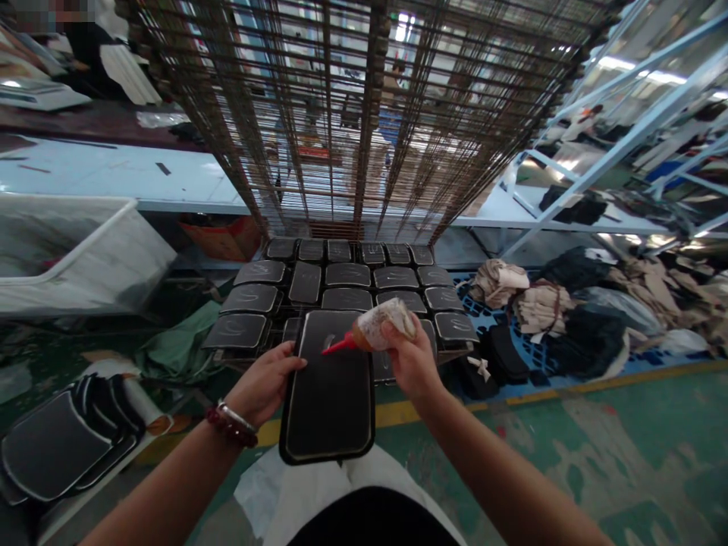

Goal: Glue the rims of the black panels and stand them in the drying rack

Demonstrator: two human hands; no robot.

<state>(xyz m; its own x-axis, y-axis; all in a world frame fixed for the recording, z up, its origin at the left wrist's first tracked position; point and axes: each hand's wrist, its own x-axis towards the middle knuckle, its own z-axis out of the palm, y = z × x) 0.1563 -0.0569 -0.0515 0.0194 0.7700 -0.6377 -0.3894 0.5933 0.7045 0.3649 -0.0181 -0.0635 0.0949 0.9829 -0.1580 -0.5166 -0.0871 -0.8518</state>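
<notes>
My left hand grips the left edge of a black rounded panel, thumb on its face and fingers behind. A thin pale line runs around the panel's border. My right hand is wrapped round a squeeze bottle with a red nozzle, tilted down to the left. The nozzle tip points at the upper part of the panel, by a small wet-looking mark; whether it touches I cannot tell. Behind, similar black panels with pale squiggles lie in rows on a wire rack.
Wire rack shelves tilt up behind the rows. A stack of black panels sits at lower left, near a white bin and green cloth. Bundled brown pieces and black bags lie at right on a blue pallet.
</notes>
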